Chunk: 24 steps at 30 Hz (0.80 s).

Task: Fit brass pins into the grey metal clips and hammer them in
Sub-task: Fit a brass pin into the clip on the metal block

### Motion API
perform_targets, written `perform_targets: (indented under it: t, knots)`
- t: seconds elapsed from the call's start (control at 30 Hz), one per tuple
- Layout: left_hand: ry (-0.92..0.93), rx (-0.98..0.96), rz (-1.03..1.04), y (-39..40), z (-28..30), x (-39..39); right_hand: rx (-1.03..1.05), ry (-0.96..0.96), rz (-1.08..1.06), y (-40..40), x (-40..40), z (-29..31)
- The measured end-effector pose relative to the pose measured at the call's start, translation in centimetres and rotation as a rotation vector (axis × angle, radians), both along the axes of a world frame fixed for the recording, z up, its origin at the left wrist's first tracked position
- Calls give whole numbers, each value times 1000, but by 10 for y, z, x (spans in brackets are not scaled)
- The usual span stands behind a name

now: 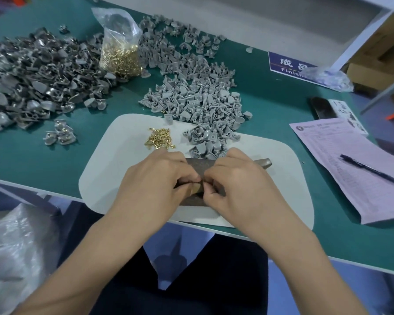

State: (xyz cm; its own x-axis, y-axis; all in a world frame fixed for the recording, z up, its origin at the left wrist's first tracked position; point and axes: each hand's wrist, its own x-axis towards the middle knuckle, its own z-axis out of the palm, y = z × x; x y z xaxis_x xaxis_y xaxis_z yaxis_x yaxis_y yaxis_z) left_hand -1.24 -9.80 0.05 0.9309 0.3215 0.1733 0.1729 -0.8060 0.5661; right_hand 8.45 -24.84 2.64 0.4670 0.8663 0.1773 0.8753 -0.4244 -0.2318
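Left hand (155, 178) and right hand (239, 180) pinch a small, stiff, light clip (197, 187); loose brass pins (159, 139) at eleven o'clock.

A green-topped bench (248, 87) carries a white mat (114, 169), 2 broad heaps of grey clips, darker at left (32, 73) and paler at centre (191, 92), a clear bag of brass pins (118, 48), a blue sign (287, 64), and a pink form (355, 169) with a pen (371, 170) on it.
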Motion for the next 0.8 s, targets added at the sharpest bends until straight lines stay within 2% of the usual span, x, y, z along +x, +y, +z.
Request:
perform_targets:
  t: [0.1,0.27,0.37,0.7,0.8]
  knots:
    - [-2,4,1,0,0,0,34,39,24,-2,6,-4]
    - [-22,-37,-5,0,0,-1,333,82,-92,-14,-7,-25]
    - [-26,-60,-7,0,0,-2,440,94,-167,-15,-13,-35]
    - [-41,-52,-6,0,-1,-1,413,110,-170,-14,-11,-36]
    - [-44,-43,-1,0,-3,-1,428,207,-172,-18,-9,-38]
